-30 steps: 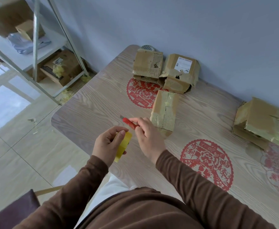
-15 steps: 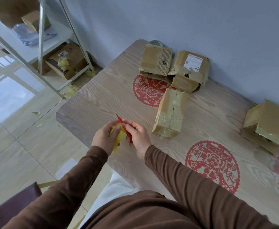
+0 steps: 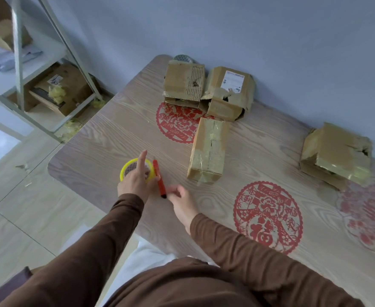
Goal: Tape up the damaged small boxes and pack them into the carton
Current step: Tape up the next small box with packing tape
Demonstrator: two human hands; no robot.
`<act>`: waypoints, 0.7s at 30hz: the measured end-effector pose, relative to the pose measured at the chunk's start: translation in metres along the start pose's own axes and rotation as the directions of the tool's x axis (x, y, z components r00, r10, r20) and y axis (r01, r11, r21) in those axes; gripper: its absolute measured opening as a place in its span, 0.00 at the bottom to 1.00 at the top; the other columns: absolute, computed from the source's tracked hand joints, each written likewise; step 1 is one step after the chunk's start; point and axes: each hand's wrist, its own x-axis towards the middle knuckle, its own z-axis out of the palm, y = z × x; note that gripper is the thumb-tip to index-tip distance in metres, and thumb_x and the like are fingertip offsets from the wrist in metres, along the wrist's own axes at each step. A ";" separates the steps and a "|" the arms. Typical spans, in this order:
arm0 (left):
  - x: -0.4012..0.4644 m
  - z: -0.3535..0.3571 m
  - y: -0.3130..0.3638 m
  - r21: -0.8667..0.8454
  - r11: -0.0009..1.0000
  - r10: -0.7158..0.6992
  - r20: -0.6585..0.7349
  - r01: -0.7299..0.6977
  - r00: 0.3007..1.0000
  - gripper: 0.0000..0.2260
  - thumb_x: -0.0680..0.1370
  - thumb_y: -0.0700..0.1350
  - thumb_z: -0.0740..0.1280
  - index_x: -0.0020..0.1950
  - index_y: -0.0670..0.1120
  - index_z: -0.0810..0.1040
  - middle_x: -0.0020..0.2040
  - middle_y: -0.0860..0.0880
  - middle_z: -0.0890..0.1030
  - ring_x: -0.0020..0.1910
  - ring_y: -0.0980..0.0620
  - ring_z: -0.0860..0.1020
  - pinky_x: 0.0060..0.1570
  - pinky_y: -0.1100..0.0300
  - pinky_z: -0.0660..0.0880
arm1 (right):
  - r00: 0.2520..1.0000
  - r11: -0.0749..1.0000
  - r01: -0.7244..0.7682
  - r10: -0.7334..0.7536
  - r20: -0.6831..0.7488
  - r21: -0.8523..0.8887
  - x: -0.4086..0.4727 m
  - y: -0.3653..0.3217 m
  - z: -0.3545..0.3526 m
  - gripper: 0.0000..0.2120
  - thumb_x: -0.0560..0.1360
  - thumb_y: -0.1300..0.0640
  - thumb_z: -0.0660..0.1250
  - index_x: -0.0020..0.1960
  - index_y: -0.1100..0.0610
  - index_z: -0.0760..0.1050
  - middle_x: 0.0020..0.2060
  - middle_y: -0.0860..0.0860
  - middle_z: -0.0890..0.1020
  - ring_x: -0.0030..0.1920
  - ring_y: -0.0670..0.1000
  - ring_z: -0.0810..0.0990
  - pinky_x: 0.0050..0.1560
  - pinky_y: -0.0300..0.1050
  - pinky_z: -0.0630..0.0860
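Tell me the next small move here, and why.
Probably reach the right hand to the taped upright box and draw it closer. The tape roll and red cutter lie on the table, and neither hand grips anything.

Left hand (image 3: pixel 135 181) rests on yellow tape roll (image 3: pixel 127 168); red cutter (image 3: pixel 159 180) beside it — right hand (image 3: pixel 183 201) near, on the counter (image 3: pixel 106 138).
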 end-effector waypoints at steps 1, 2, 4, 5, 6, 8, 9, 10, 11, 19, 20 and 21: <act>-0.001 0.004 0.000 -0.037 0.999 -0.007 0.016 0.008 1.000 0.41 0.75 0.55 0.73 0.81 0.59 0.51 0.58 0.52 0.81 0.58 0.44 0.79 0.49 0.48 0.77 | 0.996 0.998 0.064 -0.065 -0.054 -0.026 -0.008 0.006 -0.013 0.06 0.79 0.59 0.64 0.53 0.54 0.80 0.47 0.47 0.83 0.47 0.45 0.79 0.48 0.37 0.72; -0.002 0.009 0.001 -0.045 0.999 0.007 -0.004 -0.007 1.000 0.41 0.74 0.53 0.74 0.80 0.57 0.55 0.60 0.50 0.80 0.61 0.43 0.76 0.54 0.47 0.76 | 0.982 0.990 0.129 -0.137 -0.131 -0.065 -0.014 0.011 -0.029 0.04 0.79 0.59 0.66 0.50 0.53 0.80 0.45 0.46 0.82 0.45 0.43 0.78 0.47 0.38 0.72; -0.007 0.015 0.005 -0.021 0.997 0.076 -0.137 -0.080 0.988 0.36 0.72 0.52 0.76 0.76 0.49 0.65 0.60 0.44 0.77 0.61 0.39 0.72 0.61 0.46 0.71 | 0.911 0.954 0.248 -0.289 -0.294 -0.169 -0.023 0.018 -0.060 0.02 0.78 0.58 0.69 0.47 0.52 0.78 0.42 0.47 0.80 0.42 0.44 0.77 0.45 0.39 0.73; -0.010 0.016 0.010 -0.050 0.990 0.121 -0.192 -0.133 0.974 0.33 0.72 0.52 0.76 0.74 0.47 0.68 0.58 0.44 0.75 0.59 0.40 0.72 0.62 0.46 0.69 | 0.861 0.931 0.288 -0.354 -0.365 -0.224 -0.024 0.020 -0.074 0.03 0.78 0.58 0.70 0.47 0.53 0.76 0.43 0.48 0.78 0.42 0.45 0.76 0.45 0.39 0.74; -0.012 0.017 0.019 -0.108 0.974 0.175 -0.198 -0.199 0.964 0.31 0.73 0.53 0.75 0.73 0.47 0.70 0.58 0.44 0.75 0.59 0.41 0.71 0.63 0.47 0.67 | 0.810 0.910 0.311 -0.405 -0.424 -0.275 -0.024 0.021 -0.086 0.06 0.77 0.57 0.71 0.50 0.53 0.74 0.45 0.49 0.76 0.43 0.46 0.74 0.45 0.39 0.74; -0.015 0.021 0.042 -0.223 0.920 0.305 -0.113 -0.323 0.946 0.30 0.75 0.54 0.73 0.75 0.50 0.69 0.60 0.46 0.73 0.61 0.45 0.71 0.65 0.50 0.67 | 0.728 0.866 0.329 -0.487 -0.482 -0.377 -0.019 0.022 -0.106 0.13 0.77 0.55 0.72 0.58 0.53 0.72 0.51 0.49 0.74 0.48 0.48 0.73 0.50 0.42 0.74; -0.014 0.023 0.054 -0.255 0.893 0.366 -0.063 -0.370 0.928 0.31 0.75 0.56 0.72 0.76 0.52 0.67 0.62 0.47 0.72 0.63 0.46 0.71 0.66 0.50 0.68 | 0.714 0.839 0.335 -0.523 -0.466 -0.429 -0.013 0.021 -0.112 0.18 0.77 0.53 0.71 0.64 0.52 0.71 0.56 0.50 0.73 0.53 0.49 0.74 0.55 0.43 0.74; -0.012 0.024 0.065 -0.257 0.878 0.414 -0.019 -0.405 0.910 0.32 0.75 0.59 0.70 0.77 0.55 0.66 0.65 0.47 0.71 0.65 0.47 0.71 0.68 0.49 0.68 | 0.719 0.814 0.339 -0.548 -0.428 -0.472 -0.008 0.019 -0.116 0.22 0.78 0.51 0.71 0.69 0.51 0.69 0.62 0.51 0.72 0.61 0.50 0.73 0.61 0.44 0.72; -0.009 0.027 0.074 -0.236 0.875 0.440 0.024 -0.422 0.898 0.33 0.74 0.62 0.68 0.78 0.57 0.64 0.67 0.47 0.71 0.66 0.47 0.70 0.69 0.46 0.68 | 0.735 0.793 0.338 -0.558 -0.384 -0.506 -0.002 0.018 -0.118 0.25 0.78 0.49 0.70 0.72 0.49 0.67 0.67 0.53 0.70 0.68 0.52 0.70 0.66 0.45 0.69; 0.005 0.036 0.091 -0.120 0.908 0.417 0.150 -0.402 0.896 0.30 0.74 0.63 0.65 0.75 0.62 0.62 0.57 0.52 0.73 0.49 0.49 0.79 0.64 0.36 0.69 | 0.757 0.728 0.303 -0.576 -0.308 -0.615 0.023 0.012 -0.108 0.23 0.76 0.45 0.70 0.67 0.48 0.68 0.70 0.54 0.71 0.69 0.54 0.72 0.61 0.52 0.78; 0.005 0.037 0.093 -0.103 0.908 0.418 0.135 -0.407 0.898 0.30 0.75 0.59 0.68 0.75 0.59 0.64 0.58 0.51 0.73 0.49 0.48 0.79 0.66 0.40 0.69 | 0.749 0.717 0.294 -0.583 -0.313 -0.632 0.024 0.011 -0.107 0.23 0.75 0.45 0.71 0.66 0.49 0.68 0.70 0.53 0.72 0.68 0.54 0.73 0.57 0.52 0.79; 0.005 0.037 0.095 -0.093 0.906 0.421 0.125 -0.412 0.898 0.30 0.76 0.55 0.70 0.76 0.56 0.65 0.58 0.49 0.73 0.49 0.48 0.79 0.67 0.46 0.67 | 0.744 0.708 0.281 -0.587 -0.319 -0.648 0.024 0.010 -0.106 0.23 0.75 0.46 0.72 0.66 0.50 0.69 0.69 0.53 0.72 0.67 0.54 0.73 0.54 0.51 0.80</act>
